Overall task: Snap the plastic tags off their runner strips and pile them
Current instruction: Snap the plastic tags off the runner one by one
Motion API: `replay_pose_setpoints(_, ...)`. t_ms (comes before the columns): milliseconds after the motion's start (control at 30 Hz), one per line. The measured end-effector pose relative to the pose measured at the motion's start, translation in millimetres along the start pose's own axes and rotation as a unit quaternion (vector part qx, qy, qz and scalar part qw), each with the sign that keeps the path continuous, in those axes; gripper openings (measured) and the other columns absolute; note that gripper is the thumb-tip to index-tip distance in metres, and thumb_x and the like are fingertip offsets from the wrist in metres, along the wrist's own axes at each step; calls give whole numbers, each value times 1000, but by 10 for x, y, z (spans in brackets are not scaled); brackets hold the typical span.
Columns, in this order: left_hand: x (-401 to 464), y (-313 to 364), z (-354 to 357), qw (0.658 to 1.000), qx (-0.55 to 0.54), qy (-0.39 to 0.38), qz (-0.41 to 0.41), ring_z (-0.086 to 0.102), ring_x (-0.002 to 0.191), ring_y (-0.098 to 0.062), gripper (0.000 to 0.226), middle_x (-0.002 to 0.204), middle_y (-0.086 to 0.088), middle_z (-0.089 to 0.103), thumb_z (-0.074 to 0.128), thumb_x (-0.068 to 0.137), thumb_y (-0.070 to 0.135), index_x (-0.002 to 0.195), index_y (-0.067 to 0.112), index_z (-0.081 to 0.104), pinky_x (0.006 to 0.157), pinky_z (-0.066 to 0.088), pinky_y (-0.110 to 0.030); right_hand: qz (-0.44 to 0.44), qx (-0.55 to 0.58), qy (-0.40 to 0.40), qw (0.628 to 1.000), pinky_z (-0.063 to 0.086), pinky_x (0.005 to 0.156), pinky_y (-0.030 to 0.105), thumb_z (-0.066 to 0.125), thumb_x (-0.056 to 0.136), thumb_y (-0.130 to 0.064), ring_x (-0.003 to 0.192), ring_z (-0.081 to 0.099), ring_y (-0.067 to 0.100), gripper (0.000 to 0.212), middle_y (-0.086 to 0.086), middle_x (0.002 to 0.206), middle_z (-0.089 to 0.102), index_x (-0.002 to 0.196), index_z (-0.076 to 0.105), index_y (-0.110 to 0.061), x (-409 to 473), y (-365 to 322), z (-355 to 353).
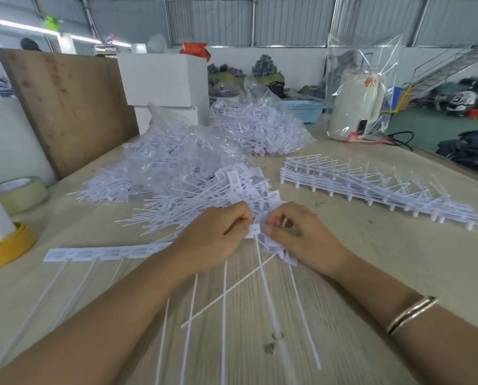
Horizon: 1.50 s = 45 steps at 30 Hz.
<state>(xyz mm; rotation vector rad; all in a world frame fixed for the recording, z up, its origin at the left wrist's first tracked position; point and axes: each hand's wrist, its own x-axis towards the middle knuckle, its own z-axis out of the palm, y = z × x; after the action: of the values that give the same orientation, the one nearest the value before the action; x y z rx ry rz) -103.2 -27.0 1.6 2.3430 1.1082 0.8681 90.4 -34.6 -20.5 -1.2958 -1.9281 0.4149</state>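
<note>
A strip of joined white tags [104, 252] is laid flat across the wooden table [371, 273], its long thin tails trailing toward the person, so that the row of heads is presented squarely to both hands. The left hand [213, 240] is curled over the strip's right end, where a single tag head [253, 230] is pinched between thumb and fingers. The right hand [296, 234] is closed on the neighbouring heads just beside it, thumb tip pressed against the same joint. The 2 grips are set either side of 1 seam, presumably so that a short twist breaks the tag cleanly at its link (how far the joint has given cannot be told, the fingers being blurred).

Directly beyond the hands a loose pile of freed tags [204, 195] is heaped, close enough that a snapped piece could be dropped without reaching. Further back, 2 clear bags of tags [182, 151] are kept open-mouthed, apparently as stock. To the right, a stack of runner strips [371, 187] is ranged neatly, well apart from the pile, which keeps waste and product separate. At the left edge a roll of tape [18, 190] and a yellow roll [7, 245] are left out of the way.
</note>
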Motion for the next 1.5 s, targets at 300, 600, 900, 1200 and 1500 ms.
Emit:
replay_pose_setpoints(300, 78, 215, 91, 998, 9, -41, 50, 42, 53, -13, 25, 63, 4, 50, 38, 87, 3, 98, 26, 39, 53, 38, -34, -23, 103, 23, 994, 41, 72, 32, 47, 87, -42, 73, 54, 22, 45, 15, 74, 58, 75, 62, -2, -85, -174, -10)
replay_pose_setpoints(600, 173, 187, -46, 997, 18, -76, -3, 52, 64, 3, 15, 75, 11, 57, 47, 95, 30, 81, 30, 55, 64, 41, -27, 56, 302, 18, 952, 34, 63, 29, 57, 86, -32, 63, 42, 15, 29, 0, 63, 46, 59, 57, -20, -61, -30, -128)
replay_pose_setpoints(900, -4, 88, 12, 996, -75, -41, -11, 56, 65, 0, 36, 62, 21, 60, 44, 94, 39, 61, 30, 54, 67, 42, -19, 16, 258, -66, 964, 39, 64, 13, 57, 84, -36, 57, 51, 3, 31, -12, 55, 54, 53, 61, -29, -70, -83, -101)
replay_pose_setpoints(1200, -22, 227, 10, 978, -206, 1, -18, 48, 57, 6, 33, 56, 22, 52, 37, 93, 39, 66, 26, 51, 61, 37, -11, -76, 276, 42, 957, 41, 68, 20, 50, 90, -23, 65, 52, 10, 28, -7, 64, 55, 63, 56, -19, -100, -179, -13)
replay_pose_setpoints(1500, -60, 325, 54, 959, -285, -10, 3, 45, 58, 5, 34, 58, 19, 49, 34, 89, 44, 64, 33, 54, 60, 36, -7, -90, 436, 16, 895, 50, 71, 18, 44, 95, -20, 72, 66, 13, 32, -3, 73, 69, 75, 69, -22, -87, -253, 3)
